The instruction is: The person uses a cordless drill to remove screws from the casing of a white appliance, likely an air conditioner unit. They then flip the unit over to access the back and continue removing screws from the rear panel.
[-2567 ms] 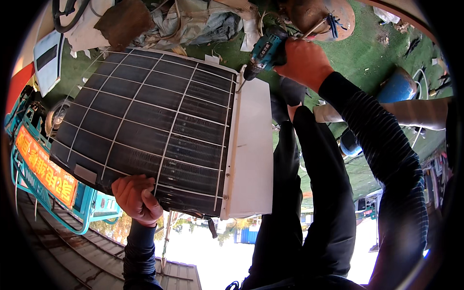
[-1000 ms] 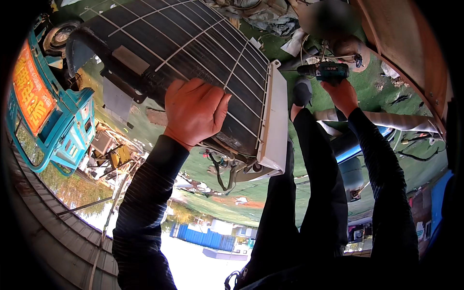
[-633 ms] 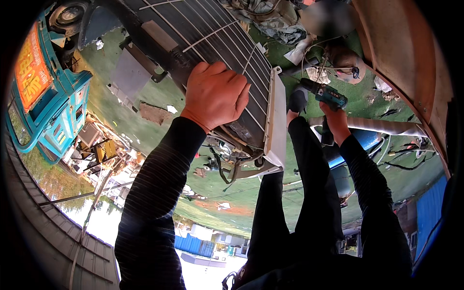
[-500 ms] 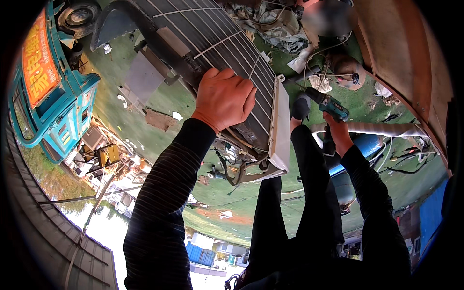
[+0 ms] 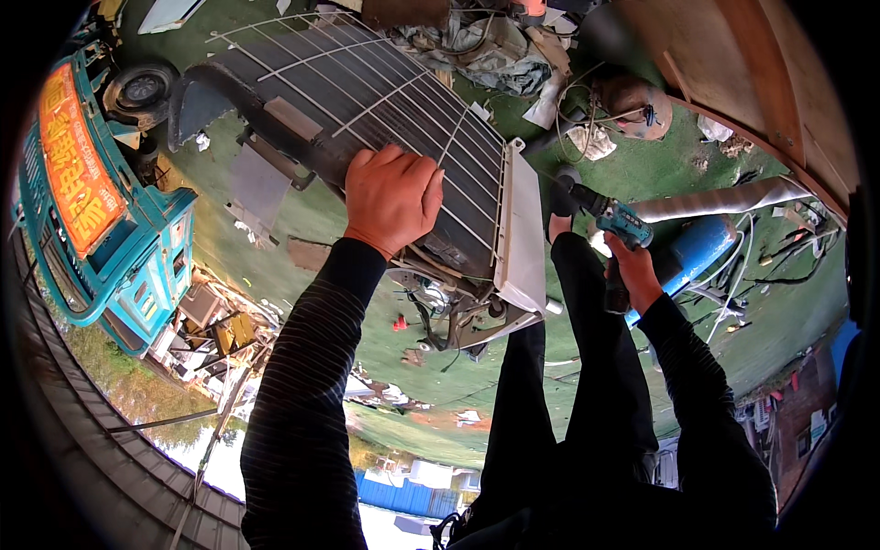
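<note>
My left hand is closed over the near edge of a tilted air-conditioner outdoor unit. Its dark finned coil carries a pale wire grille, and a white side panel stands at its right end. Thin pipes and wires show below my wrist; what lies under my fingers is hidden. Over on the right, my right hand is wrapped round the grip of a teal and black cordless drill. The drill's nose points up and left toward my shoe, apart from the unit.
A blue cylinder and a wrapped pipe lie right of the drill. Beyond them are loose hoses and a brown compressor-like canister. Crumpled sheeting lies at the back. A teal three-wheeled truck stands at left.
The whole view has shifted a little. My left hand, still on the unit's edge, appears further left and lower. The drill appears slightly lower and further left, still in my right hand.
</note>
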`<state>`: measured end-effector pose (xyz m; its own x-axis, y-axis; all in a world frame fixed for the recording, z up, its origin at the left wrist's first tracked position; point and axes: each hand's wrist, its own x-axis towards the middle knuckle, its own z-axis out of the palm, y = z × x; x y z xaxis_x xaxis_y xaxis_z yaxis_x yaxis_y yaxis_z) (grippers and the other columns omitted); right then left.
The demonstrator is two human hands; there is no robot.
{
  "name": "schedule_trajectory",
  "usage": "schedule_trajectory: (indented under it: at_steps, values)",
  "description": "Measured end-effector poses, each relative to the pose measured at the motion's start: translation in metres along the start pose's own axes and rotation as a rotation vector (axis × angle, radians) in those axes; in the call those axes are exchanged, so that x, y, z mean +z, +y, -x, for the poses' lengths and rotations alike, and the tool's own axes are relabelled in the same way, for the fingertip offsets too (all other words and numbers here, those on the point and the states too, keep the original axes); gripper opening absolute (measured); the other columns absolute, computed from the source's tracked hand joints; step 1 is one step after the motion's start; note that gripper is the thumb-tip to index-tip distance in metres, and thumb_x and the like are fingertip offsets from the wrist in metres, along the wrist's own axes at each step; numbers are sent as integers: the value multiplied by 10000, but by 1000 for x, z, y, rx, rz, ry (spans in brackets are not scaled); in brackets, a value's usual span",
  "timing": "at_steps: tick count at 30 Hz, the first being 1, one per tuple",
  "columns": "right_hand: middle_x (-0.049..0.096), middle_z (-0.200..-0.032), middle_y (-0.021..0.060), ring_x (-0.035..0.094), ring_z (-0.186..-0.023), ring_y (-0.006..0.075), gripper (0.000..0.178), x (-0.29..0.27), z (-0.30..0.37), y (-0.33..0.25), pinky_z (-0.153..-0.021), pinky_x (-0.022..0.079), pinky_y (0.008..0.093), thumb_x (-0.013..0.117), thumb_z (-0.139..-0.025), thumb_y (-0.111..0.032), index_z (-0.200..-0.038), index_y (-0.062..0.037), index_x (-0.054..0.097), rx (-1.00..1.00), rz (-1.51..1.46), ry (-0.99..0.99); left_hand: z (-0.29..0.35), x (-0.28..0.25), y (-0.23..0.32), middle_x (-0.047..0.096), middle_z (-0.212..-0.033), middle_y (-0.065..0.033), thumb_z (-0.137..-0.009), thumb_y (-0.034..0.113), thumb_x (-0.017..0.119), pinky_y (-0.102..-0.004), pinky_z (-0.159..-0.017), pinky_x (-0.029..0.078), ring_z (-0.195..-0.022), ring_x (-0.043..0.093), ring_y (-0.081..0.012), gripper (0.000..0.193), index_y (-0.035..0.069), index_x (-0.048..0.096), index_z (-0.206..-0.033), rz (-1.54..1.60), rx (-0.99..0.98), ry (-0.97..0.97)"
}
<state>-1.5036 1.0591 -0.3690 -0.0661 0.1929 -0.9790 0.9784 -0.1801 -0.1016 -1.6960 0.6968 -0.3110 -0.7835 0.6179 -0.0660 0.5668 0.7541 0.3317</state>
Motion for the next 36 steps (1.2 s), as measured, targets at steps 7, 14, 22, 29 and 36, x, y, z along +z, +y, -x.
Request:
schedule_trajectory:
  at_steps: [7, 14, 22, 29, 36]
  values:
    - [553, -631, -3, 560, -474, 120, 289, -8, 14, 13, -447, 473, 277, 758, -901, -333, -927, -78, 626, -2, 35, -12, 2, -5, 2, 582, -637, -19, -860, 227, 653, -396, -672, 382, -658, 549, -223, 188, 131, 581, -716, 2, -15, -2]
    - [570, -664, -2, 561, -500, 128, 313, -45, 36, 28, -477, 471, 284, 719, -928, -395, -894, -103, 614, -80, 118, -81, 2, -9, 4, 572, -618, -31, -860, 221, 649, -406, -668, 391, -658, 566, -237, 196, 124, 579, -704, 71, -39, 63]
    - [577, -704, 34, 621, -588, 184, 406, -56, 129, 79, -502, 529, 354, 719, -903, -490, -931, -113, 571, 61, -86, -54, 18, -9, 1, 584, -608, -44, -840, 222, 654, -409, -698, 406, -682, 593, -250, 181, 126, 615, -692, 59, -54, 155]
    - [593, -838, 27, 603, -741, 210, 410, -87, 248, 227, -653, 534, 418, 704, -903, -521, -1037, -151, 587, 75, -332, -240, 68, -17, 22, 679, -921, -38, -876, 195, 657, -396, -882, 433, -955, 632, -248, 92, 104, 665, -869, 243, 65, 527]
    - [515, -865, 1, 549, -791, 182, 332, -44, 339, 375, -714, 505, 382, 764, -873, -310, -1092, -149, 575, 112, -535, -311, 381, 25, 79, 712, -926, -151, -966, 168, 615, -373, -754, 534, -833, 691, -304, 181, 4, 667, -1022, 840, -659, 349]
